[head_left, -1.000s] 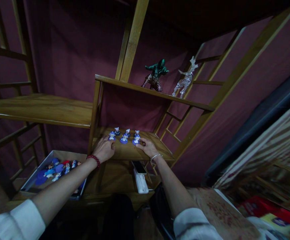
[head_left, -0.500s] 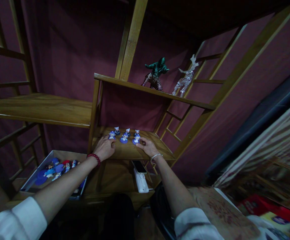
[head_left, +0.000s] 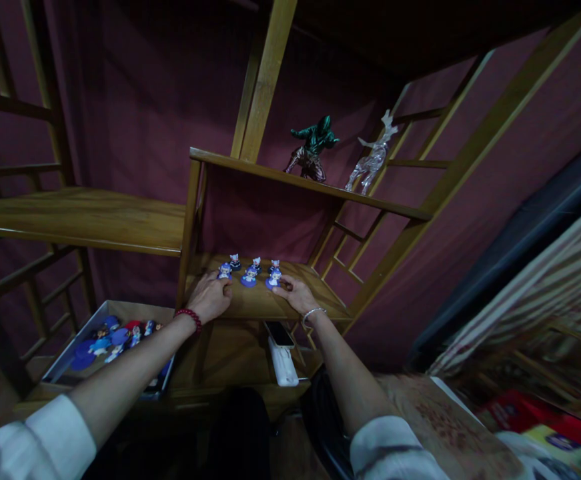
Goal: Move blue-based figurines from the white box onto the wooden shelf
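Observation:
Six small figurines stand in two rows on the lower wooden shelf (head_left: 250, 305). The front row is purple-haired on round purple bases: a left figurine (head_left: 225, 270), a middle figurine (head_left: 249, 277) and a right figurine (head_left: 273, 279). Behind them is a row of dark-and-white figurines with eared heads, among them a back middle figurine (head_left: 257, 264). My left hand (head_left: 210, 297), with a red bead bracelet at the wrist, has its curled fingers at the front left figurine's base. On the other side my right hand (head_left: 296, 294) holds the front right figurine's edge between thumb and fingers.
An open box (head_left: 55, 377) of jumbled figurines sits at lower left. Below the shelf lie a dark-screened phone (head_left: 280, 335) and a white object (head_left: 284, 367). Overhead, a shelf board (head_left: 265, 171) bears a green hooded figure (head_left: 315, 147) and a clear deer statuette (head_left: 371, 157).
Almost nothing differs. The view has shifted very slightly, while both hands and the figurines keep their places.

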`<state>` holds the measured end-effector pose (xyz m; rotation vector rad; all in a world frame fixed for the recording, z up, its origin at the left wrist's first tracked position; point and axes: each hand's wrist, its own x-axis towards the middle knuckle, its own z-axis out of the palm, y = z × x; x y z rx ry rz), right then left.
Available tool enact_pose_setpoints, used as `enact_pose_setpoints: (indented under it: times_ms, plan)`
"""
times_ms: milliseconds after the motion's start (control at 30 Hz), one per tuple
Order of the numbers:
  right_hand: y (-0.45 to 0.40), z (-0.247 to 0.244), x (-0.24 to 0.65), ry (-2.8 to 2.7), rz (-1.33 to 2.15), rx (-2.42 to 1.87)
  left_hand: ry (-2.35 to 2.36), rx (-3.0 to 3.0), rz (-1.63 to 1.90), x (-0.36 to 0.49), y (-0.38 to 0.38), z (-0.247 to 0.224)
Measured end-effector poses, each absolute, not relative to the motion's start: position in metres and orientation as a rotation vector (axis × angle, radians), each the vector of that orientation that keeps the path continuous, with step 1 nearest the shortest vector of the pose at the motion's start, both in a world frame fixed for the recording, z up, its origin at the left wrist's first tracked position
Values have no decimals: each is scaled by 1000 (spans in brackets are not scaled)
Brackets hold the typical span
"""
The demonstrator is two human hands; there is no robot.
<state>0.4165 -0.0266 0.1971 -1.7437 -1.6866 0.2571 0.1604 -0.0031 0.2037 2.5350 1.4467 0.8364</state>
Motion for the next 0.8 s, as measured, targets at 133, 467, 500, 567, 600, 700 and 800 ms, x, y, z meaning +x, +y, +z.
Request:
enact_pose_setpoints:
  times_ms: [133,467,500,567,600,700,800]
  plan:
    - [-25,195,417,-1675,279,-1729,1453,2523,852,160,-2,202]
    - [-23,192,419,-1654,302,-1716,1455,2499,859,159,0,201]
    - [-23,192,418,-1656,299,-1717,1447,2499,868,160,0,200]
    - [-23,193,418,-1667,285,-1730,1436,2498,891,160,1,200]
    - [-23,193,418,-1671,278,-1737,1432,2497,904,160,1,200]
    - [-23,193,418,-1673,268,-1746,1427,2481,931,160,2,200]
    - [-23,193,419,-1677,268,-1747,1426,2447,953,160,1,201]
